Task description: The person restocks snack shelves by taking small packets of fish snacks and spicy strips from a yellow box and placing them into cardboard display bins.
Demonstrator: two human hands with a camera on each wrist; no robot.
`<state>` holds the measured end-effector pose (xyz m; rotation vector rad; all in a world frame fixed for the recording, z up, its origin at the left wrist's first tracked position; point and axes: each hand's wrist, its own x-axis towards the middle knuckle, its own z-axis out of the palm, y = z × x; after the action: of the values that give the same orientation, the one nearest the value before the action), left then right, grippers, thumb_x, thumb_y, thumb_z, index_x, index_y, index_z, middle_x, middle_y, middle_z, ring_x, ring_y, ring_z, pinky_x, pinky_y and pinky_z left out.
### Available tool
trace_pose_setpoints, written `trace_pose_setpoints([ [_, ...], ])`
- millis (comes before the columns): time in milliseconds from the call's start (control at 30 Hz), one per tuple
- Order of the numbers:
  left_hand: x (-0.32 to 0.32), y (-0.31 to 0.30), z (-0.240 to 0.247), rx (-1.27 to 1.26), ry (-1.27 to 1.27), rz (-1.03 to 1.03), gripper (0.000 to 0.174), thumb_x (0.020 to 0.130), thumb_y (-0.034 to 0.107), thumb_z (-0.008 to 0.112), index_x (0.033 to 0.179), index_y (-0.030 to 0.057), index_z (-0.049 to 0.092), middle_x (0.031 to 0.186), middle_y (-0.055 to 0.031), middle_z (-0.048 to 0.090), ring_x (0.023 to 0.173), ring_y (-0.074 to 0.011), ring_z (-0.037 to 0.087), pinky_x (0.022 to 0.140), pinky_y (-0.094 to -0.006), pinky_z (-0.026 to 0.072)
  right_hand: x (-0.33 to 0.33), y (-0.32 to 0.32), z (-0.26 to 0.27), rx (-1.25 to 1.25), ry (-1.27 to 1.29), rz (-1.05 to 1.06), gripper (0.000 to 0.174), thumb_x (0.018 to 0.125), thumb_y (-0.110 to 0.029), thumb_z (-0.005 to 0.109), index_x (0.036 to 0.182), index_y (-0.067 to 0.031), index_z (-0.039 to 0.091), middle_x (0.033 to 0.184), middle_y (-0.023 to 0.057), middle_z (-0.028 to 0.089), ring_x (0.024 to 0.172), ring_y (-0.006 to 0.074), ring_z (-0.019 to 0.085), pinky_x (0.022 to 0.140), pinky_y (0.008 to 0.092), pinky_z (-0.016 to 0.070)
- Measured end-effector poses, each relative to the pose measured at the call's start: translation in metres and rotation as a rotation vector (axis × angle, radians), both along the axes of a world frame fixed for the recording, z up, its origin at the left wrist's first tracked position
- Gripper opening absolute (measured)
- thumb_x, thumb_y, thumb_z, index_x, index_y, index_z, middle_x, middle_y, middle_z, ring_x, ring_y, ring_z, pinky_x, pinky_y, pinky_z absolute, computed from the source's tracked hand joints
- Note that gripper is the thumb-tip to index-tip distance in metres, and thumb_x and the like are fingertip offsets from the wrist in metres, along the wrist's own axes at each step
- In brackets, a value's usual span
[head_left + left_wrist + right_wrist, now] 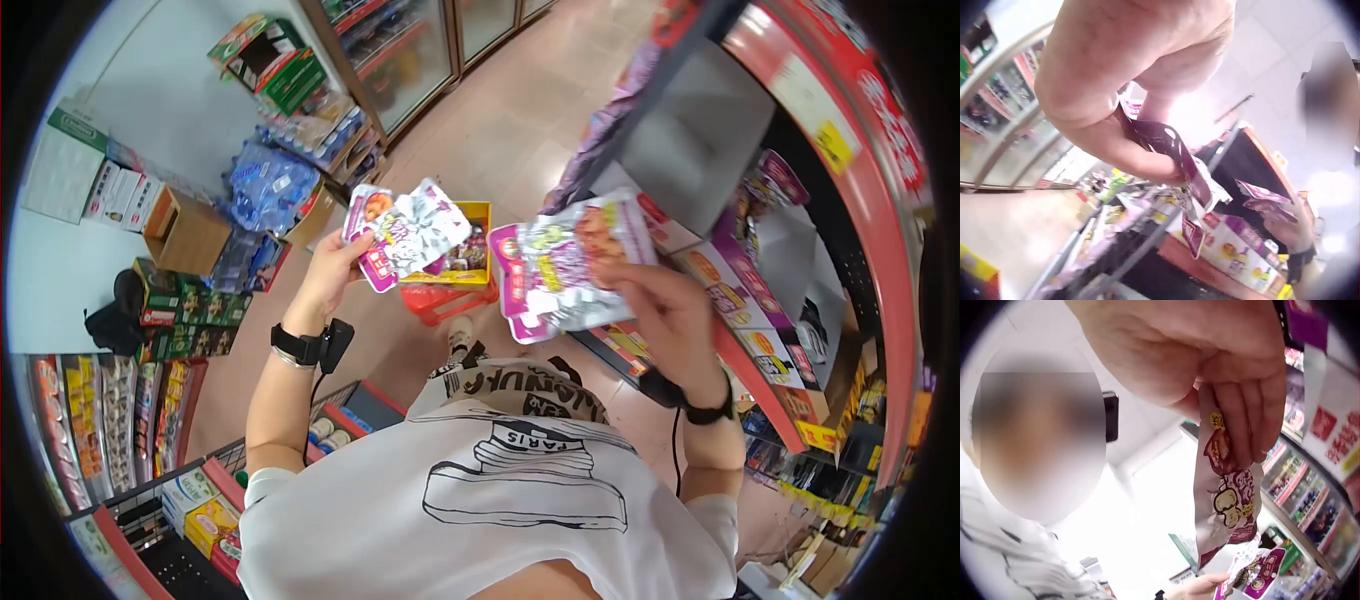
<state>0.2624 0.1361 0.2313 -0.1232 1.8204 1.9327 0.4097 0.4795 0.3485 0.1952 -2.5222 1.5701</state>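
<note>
My left hand (328,268) grips a couple of purple, white and silver snack pouches (425,232), fanned out with the thumb on top. In the left wrist view the fingers curl round the purple edge of a pouch (1175,147). On the other side, my right hand (672,325) pinches another snack pouch (565,265) by its edge, its printed front showing food. The right wrist view has this pouch (1229,494) hanging from the fingers. Both hands are raised at chest height, and the pouches stay apart from each other.
Beyond the pouches a yellow box (488,245) with packets stands on a red stool (440,300). To the right is a shelf with printed display boxes (745,300) and more pouches (780,180). Cartons (190,230) and wrapped bottles (268,185) stand at the left, glass-door coolers (400,60) behind.
</note>
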Motion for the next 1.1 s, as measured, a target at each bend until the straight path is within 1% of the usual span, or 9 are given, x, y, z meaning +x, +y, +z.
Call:
trace_pose_setpoints([
  [33, -0.002, -0.018, -0.020, -0.053, -0.051, 0.087, 0.025, 0.087, 0.021, 0.058, 0.105, 0.0037, 0.054, 0.093, -0.0059, 0.064, 0.075, -0.0134, 0.063, 0.066, -0.0290, 0.0524, -0.018, -0.014, -0.013, 0.213, 0.063, 0.056, 0.019, 0.082, -0.002, 0.055, 0.099, -0.0015, 0.063, 0.087, 0.0156, 0.064, 0.073, 0.0249, 0.062, 0.064, 0.0308, 0.0471],
  [133, -0.012, -0.049, -0.073, -0.130, -0.166, 0.218, 0.025, 0.087, 0.021, 0.057, 0.105, 0.0041, 0.054, 0.093, -0.0072, 0.064, 0.077, -0.0158, 0.064, 0.067, -0.0307, 0.0528, -0.068, -0.052, -0.085, 0.228, 0.078, 0.147, 0.016, 0.082, -0.007, 0.054, 0.094, -0.0019, 0.063, 0.082, 0.0192, 0.061, 0.072, 0.0332, 0.059, 0.063, 0.0379, 0.0464],
  [300, -0.045, -0.070, -0.190, -0.175, -0.413, 0.328, 0.023, 0.087, 0.020, 0.056, 0.104, 0.0036, 0.055, 0.093, -0.0079, 0.064, 0.073, -0.0190, 0.064, 0.062, -0.0291, 0.0525, -0.124, -0.088, -0.226, 0.228, -0.188, 0.174, 0.024, 0.081, -0.011, 0.056, 0.103, -0.0015, 0.058, 0.090, 0.0210, 0.061, 0.082, 0.0374, 0.059, 0.072, 0.0409, 0.0467],
  [467, -0.069, -0.036, -0.236, -0.207, -0.588, 0.271, 0.023, 0.085, 0.018, 0.055, 0.103, 0.0034, 0.056, 0.091, -0.0092, 0.064, 0.071, -0.0208, 0.065, 0.058, -0.0283, 0.0510, -0.168, -0.112, -0.316, 0.238, -0.623, 0.134, 0.036, 0.077, -0.015, 0.060, 0.109, 0.0001, 0.054, 0.097, 0.0221, 0.061, 0.093, 0.0361, 0.059, 0.081, 0.0392, 0.0459],
  [600, -0.075, -0.025, -0.278, -0.254, -0.697, 0.164, 0.023, 0.085, 0.015, 0.050, 0.105, 0.0047, 0.054, 0.091, -0.0097, 0.064, 0.072, -0.0217, 0.065, 0.057, -0.0296, 0.0489, -0.187, -0.132, -0.339, 0.239, -0.803, 0.098, 0.044, 0.073, -0.016, 0.063, 0.111, 0.0032, 0.053, 0.098, 0.0222, 0.061, 0.091, 0.0303, 0.060, 0.080, 0.0351, 0.0467],
  [833, -0.063, -0.014, -0.301, -0.248, -0.836, 0.189, 0.018, 0.087, 0.019, 0.050, 0.100, 0.0080, 0.054, 0.087, -0.0067, 0.065, 0.070, -0.0189, 0.063, 0.057, -0.0287, 0.0470, -0.198, -0.155, -0.357, 0.082, -1.131, 0.111, 0.050, 0.071, -0.015, 0.065, 0.114, 0.0057, 0.050, 0.104, 0.0238, 0.059, 0.095, 0.0329, 0.059, 0.079, 0.0348, 0.0474],
  [967, -0.056, -0.024, -0.315, -0.110, -0.915, 0.213, 0.014, 0.086, 0.018, 0.052, 0.097, 0.0100, 0.053, 0.082, -0.0054, 0.061, 0.062, -0.0146, 0.058, 0.055, -0.0273, 0.0463, -0.191, -0.156, -0.366, 0.030, -1.236, 0.084, 0.054, 0.075, -0.016, 0.064, 0.121, 0.0048, 0.046, 0.099, 0.0210, 0.058, 0.079, 0.0246, 0.060, 0.059, 0.0328, 0.0489],
  [1000, -0.053, -0.023, -0.312, -0.123, -0.897, 0.187, 0.013, 0.086, 0.020, 0.053, 0.096, 0.0115, 0.054, 0.079, -0.0033, 0.060, 0.068, -0.0139, 0.059, 0.059, -0.0272, 0.0457, -0.188, -0.155, -0.369, 0.023, -1.222, 0.086, 0.054, 0.076, -0.015, 0.063, 0.124, 0.0025, 0.044, 0.099, 0.0186, 0.058, 0.073, 0.0214, 0.058, 0.052, 0.0310, 0.0466],
  [1100, -0.054, -0.026, -0.305, -0.080, -0.929, 0.078, 0.018, 0.087, 0.025, 0.053, 0.099, 0.0113, 0.054, 0.086, -0.0042, 0.061, 0.073, -0.0137, 0.058, 0.061, -0.0273, 0.0457, -0.186, -0.152, -0.376, -0.034, -1.229, 0.114, 0.054, 0.078, -0.014, 0.061, 0.128, -0.0060, 0.043, 0.104, 0.0090, 0.057, 0.074, 0.0177, 0.056, 0.054, 0.0305, 0.0465],
])
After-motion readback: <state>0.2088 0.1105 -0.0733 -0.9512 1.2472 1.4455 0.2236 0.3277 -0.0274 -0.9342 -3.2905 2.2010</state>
